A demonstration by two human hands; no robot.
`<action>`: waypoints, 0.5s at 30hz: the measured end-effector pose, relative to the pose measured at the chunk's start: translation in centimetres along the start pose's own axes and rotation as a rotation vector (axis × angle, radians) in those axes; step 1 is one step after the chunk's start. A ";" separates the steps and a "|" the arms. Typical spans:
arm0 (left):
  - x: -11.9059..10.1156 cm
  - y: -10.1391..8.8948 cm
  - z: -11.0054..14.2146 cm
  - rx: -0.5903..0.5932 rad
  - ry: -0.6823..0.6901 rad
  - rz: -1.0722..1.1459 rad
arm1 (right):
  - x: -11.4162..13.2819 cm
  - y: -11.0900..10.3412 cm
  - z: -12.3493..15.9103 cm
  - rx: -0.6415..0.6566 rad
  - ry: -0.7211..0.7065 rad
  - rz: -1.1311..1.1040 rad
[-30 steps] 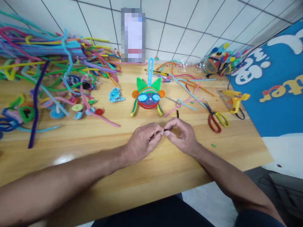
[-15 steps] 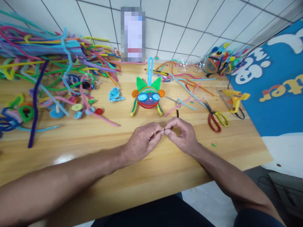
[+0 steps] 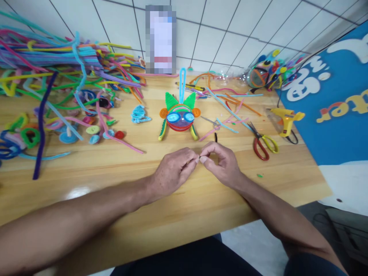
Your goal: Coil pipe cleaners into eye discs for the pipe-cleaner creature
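Observation:
My left hand (image 3: 174,170) and my right hand (image 3: 220,164) meet fingertip to fingertip low over the wooden table. Both pinch a short dark pipe cleaner (image 3: 216,137), mostly hidden by the fingers; its black end sticks up behind my right hand. Just beyond my hands stands a colourful pipe-cleaner figure (image 3: 180,119) with green pointed ears, blue ringed eyes, orange coils at the sides, a red lower rim, yellow-green legs and a light blue loop on top.
Pipe cleaners (image 3: 66,57) and small coiled pieces pile up at the left. A light blue bent piece (image 3: 140,114) lies nearer the middle. Scissors (image 3: 263,145), a yellow glue gun (image 3: 287,119) and a cutter knife (image 3: 191,87) lie at the right and back. A phone (image 3: 161,40) leans on the tiled wall.
My hands stay pinched together in nearly the same place. The view has shifted very slightly; nothing on the table has visibly moved.

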State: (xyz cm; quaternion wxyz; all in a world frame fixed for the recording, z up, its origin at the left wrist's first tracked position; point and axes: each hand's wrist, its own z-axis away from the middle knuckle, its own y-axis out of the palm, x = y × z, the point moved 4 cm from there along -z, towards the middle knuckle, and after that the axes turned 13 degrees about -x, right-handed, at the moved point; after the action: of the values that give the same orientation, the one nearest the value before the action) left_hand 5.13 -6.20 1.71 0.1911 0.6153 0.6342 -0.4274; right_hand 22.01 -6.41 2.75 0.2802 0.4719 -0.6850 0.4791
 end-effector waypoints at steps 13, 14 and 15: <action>0.1 0.1 0.0 -0.011 0.012 0.007 | -1.0 0.1 0.1 0.032 0.105 -0.087; 0.1 0.1 0.0 -0.011 0.008 0.004 | -1.0 0.1 0.1 0.034 0.109 -0.092; 0.1 0.1 0.0 -0.011 0.003 0.001 | -1.0 0.1 0.1 0.036 0.113 -0.096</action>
State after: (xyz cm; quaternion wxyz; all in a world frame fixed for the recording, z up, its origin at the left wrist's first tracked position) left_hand 5.18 -6.16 1.57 0.1939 0.6152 0.6365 -0.4228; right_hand 22.31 -6.14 1.81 0.3328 0.4815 -0.6358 0.5031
